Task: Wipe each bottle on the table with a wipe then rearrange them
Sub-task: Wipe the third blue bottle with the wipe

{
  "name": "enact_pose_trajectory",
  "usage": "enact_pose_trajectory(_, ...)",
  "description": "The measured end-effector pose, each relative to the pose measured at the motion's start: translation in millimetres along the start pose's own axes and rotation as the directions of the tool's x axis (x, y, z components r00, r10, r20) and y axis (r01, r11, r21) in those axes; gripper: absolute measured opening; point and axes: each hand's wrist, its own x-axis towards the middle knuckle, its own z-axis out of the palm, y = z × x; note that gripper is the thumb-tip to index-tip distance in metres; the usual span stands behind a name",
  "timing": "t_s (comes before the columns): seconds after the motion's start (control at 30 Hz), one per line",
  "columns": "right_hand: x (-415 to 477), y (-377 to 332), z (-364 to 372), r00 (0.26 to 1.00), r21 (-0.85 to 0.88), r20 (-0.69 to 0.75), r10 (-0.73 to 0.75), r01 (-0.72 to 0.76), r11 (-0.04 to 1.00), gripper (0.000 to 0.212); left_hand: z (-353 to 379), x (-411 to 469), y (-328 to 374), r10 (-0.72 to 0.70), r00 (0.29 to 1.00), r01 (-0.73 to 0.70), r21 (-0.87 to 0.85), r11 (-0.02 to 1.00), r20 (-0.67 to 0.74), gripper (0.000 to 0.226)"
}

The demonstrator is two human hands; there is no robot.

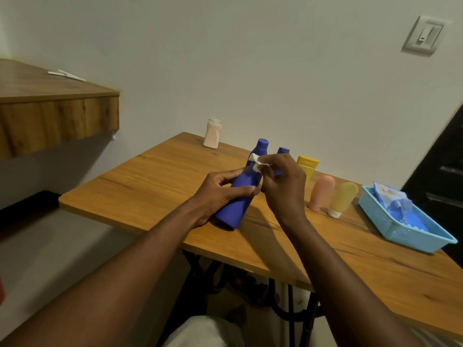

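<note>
My left hand [218, 192] grips a tall blue bottle [238, 204], tilted with its base resting on the wooden table [140, 176]. My right hand [280, 181] pinches a small white wipe [258, 165] against the bottle's neck. Behind my right hand stands a second blue bottle [283, 150], mostly hidden. A yellow bottle [307, 165] stands to its right. A pink tube [322, 192] and a pale yellow tube [343, 199] stand cap-down further right. A whitish bottle [212, 134] stands alone at the table's far edge.
A light blue plastic basket [400, 231] with a wipes pack [388, 196] sits at the right of the table. A wooden shelf [50, 108] juts out at upper left. A wall [250, 58] is close behind the table, with a switch [423, 35].
</note>
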Motion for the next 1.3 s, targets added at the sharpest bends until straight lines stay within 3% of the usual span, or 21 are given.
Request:
enact_pose_trajectory(0.17,-2,0,3,1.0,0.036,-0.028,-0.008,0.009,0.999,0.019,-1,0,3,-0.072,0.997,0.072,-0.048,0.996,0.009,0.041)
enact_pose_trajectory(0.47,-7,3,-1,0.997,0.133,0.022,0.073,-0.075,0.988,0.022,-1,-4,9,-0.107,0.994,0.11,-0.103,0.989,0.04,0.046)
enact_pose_trajectory(0.67,-4,1,-2,0.98,0.207,-0.01,0.2,-0.194,0.959,0.018,-1,-4,12,-0.147,0.982,0.177,-0.302,0.937,0.12,0.051)
enact_pose_trajectory(0.93,-2,5,-3,0.984,0.161,-0.087,0.157,-0.142,0.977,0.011,1,-1,9,-0.129,0.978,0.185,-0.393,0.901,0.165,0.056)
enact_pose_trajectory(1.1,-13,-1,0,0.99,-0.004,0.014,-0.14,0.14,0.99,0.011,0,-3,9,-0.084,0.98,0.145,-0.363,0.921,0.179,0.064)
enact_pose_trajectory(1.3,3,0,-6,0.995,0.021,-0.096,-0.021,0.023,1.0,0.012,3,-5,12,-0.101,0.98,0.156,-0.342,0.927,0.173,0.067)
